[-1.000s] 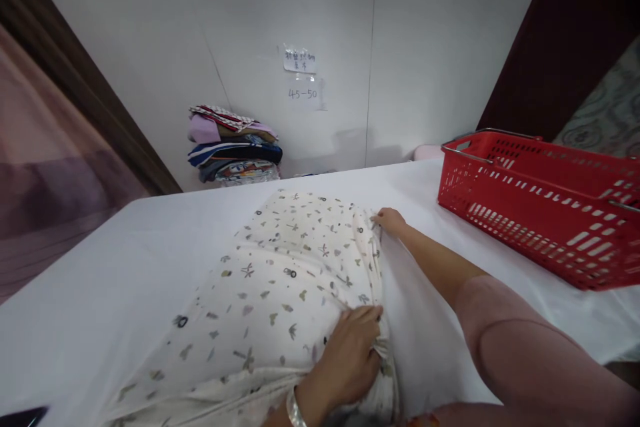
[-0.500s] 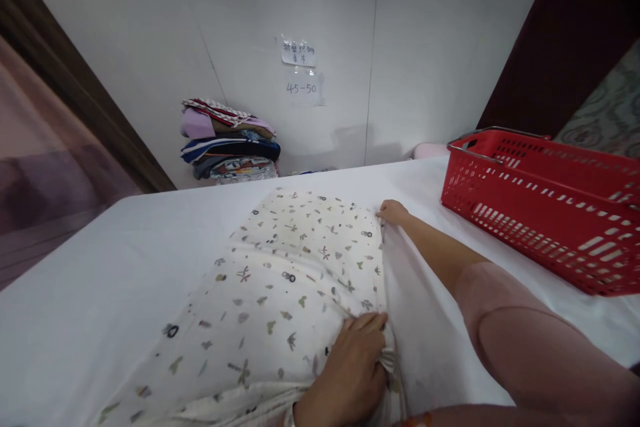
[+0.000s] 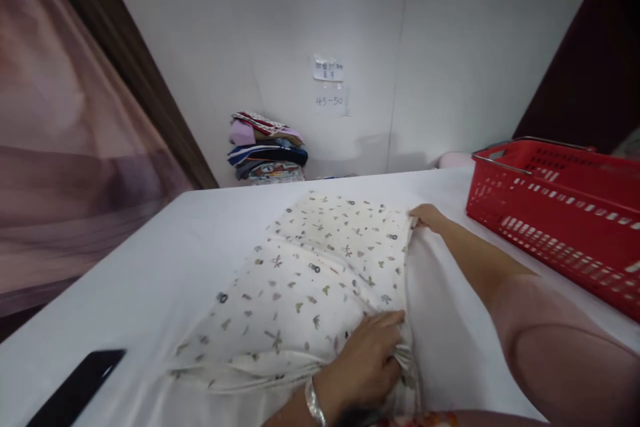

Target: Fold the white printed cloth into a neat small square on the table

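A cream cloth printed with small leaf and insect-like motifs lies spread over the white-covered table, with a ridge of creases across its middle and gathered folds at its near end. At its far right corner, my right hand pinches the cloth's edge. Nearer to me, my left hand, with a silver bracelet at the wrist, presses down on the right edge and grips bunched fabric there. Part of the cloth below my left hand is hidden.
A red perforated basket with a metal handle stands at the right. Folded fabrics are stacked past the far edge, by the wall. A dark, flat, phone-like object lies at the near left. Pink curtain hangs at the left.
The view has shifted left, so everything sits further right and the dark flat object has come into view. Both hands keep hold of the cloth's right edge; its far right corner looks slightly lifted.
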The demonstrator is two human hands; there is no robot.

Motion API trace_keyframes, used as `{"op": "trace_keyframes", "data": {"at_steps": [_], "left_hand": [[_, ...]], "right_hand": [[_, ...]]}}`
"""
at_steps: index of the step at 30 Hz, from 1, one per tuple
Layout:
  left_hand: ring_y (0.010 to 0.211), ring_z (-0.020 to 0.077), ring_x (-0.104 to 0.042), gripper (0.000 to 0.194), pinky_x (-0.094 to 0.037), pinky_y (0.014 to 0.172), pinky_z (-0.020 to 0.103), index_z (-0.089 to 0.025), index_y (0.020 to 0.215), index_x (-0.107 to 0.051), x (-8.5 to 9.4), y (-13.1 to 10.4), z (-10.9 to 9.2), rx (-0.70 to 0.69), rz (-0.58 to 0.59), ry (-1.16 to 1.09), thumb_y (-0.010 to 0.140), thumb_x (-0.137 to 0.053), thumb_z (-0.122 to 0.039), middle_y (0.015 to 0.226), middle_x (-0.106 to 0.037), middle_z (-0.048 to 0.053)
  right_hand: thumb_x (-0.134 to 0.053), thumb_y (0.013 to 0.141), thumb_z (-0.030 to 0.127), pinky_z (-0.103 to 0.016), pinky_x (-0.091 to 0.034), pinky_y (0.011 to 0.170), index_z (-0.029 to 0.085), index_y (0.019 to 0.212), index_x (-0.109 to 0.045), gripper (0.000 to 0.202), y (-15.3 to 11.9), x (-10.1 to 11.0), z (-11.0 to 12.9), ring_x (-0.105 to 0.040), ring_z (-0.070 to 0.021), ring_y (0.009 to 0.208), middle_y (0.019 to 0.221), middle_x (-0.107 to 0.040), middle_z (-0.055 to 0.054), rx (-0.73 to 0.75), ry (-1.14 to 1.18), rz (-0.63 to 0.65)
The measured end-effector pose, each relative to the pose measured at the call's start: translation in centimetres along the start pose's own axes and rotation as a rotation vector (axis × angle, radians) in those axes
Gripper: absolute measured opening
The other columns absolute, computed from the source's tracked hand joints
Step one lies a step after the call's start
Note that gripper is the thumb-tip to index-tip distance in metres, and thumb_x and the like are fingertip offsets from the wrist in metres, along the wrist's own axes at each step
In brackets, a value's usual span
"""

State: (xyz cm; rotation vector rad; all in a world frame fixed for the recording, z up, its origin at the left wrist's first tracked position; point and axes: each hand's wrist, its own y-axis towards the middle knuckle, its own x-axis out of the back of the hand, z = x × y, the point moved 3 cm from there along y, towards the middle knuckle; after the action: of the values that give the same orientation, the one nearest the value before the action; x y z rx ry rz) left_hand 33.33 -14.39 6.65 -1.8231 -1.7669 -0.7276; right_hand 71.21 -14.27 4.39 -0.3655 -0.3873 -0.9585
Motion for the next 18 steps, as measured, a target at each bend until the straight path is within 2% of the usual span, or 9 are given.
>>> {"op": "trace_keyframes", "data": {"at_steps": [3,7,10,13,18], "left_hand": [[0.133,0.0147,-0.033,0.029,-0.028,0.108,0.029,-0.023,0.099,-0.058,1.6,-2.0,-1.8,-0.005,-0.028,-0.101,0.075,-0.047,-0.012,0.142,-0.041,-0.002],[0.118,0.0160,-0.049,0.042,-0.038,0.100,0.031,-0.028,0.115,-0.056,4.0,-6.4,-4.0,0.113,-0.093,-0.229,0.078,-0.048,-0.012,0.130,-0.054,-0.002],[0.102,0.0171,-0.058,0.030,-0.045,0.088,0.031,-0.028,0.113,-0.059,5.8,-10.5,-5.0,0.172,-0.188,-0.332,0.084,-0.050,-0.023,0.114,-0.063,0.001],[0.097,0.0191,-0.059,0.022,-0.045,0.086,0.032,-0.025,0.104,-0.063,7.7,-15.2,-5.1,0.197,-0.395,-0.375,0.085,-0.053,-0.033,0.106,-0.065,0.004],[0.085,0.0260,-0.061,0.027,-0.051,0.072,0.037,-0.026,0.088,-0.068,10.5,-22.2,-5.5,0.314,-0.839,-0.369,0.074,-0.060,-0.048,0.089,-0.067,0.006]], "right_hand": [[-0.062,0.071,0.016,-0.029,-0.055,0.061,0.020,0.064,-0.049,0.016,-1.4,2.1,0.2,-0.060,-0.0144,0.056,0.054,-0.056,0.002,-0.062,0.114,-0.039],[-0.061,0.068,0.012,-0.029,-0.054,0.057,0.022,0.066,-0.048,0.016,-3.4,5.2,0.3,-0.056,-0.0127,0.051,0.053,-0.053,0.003,-0.112,0.191,-0.094],[-0.060,0.066,0.008,-0.026,-0.052,0.052,0.021,0.071,-0.052,0.016,-5.4,7.7,0.0,-0.054,-0.0120,0.050,0.056,-0.056,0.002,-0.141,0.291,-0.146],[-0.060,0.064,0.006,-0.022,-0.050,0.049,0.020,0.075,-0.059,0.018,-7.9,10.3,-0.6,-0.056,-0.0121,0.052,0.062,-0.059,0.000,-0.131,0.384,-0.166],[-0.062,0.059,0.009,-0.021,-0.051,0.050,0.024,0.071,-0.069,0.020,-13.5,14.9,-0.6,-0.061,-0.0161,0.065,0.080,-0.065,-0.009,0.003,0.494,-0.107]]}}
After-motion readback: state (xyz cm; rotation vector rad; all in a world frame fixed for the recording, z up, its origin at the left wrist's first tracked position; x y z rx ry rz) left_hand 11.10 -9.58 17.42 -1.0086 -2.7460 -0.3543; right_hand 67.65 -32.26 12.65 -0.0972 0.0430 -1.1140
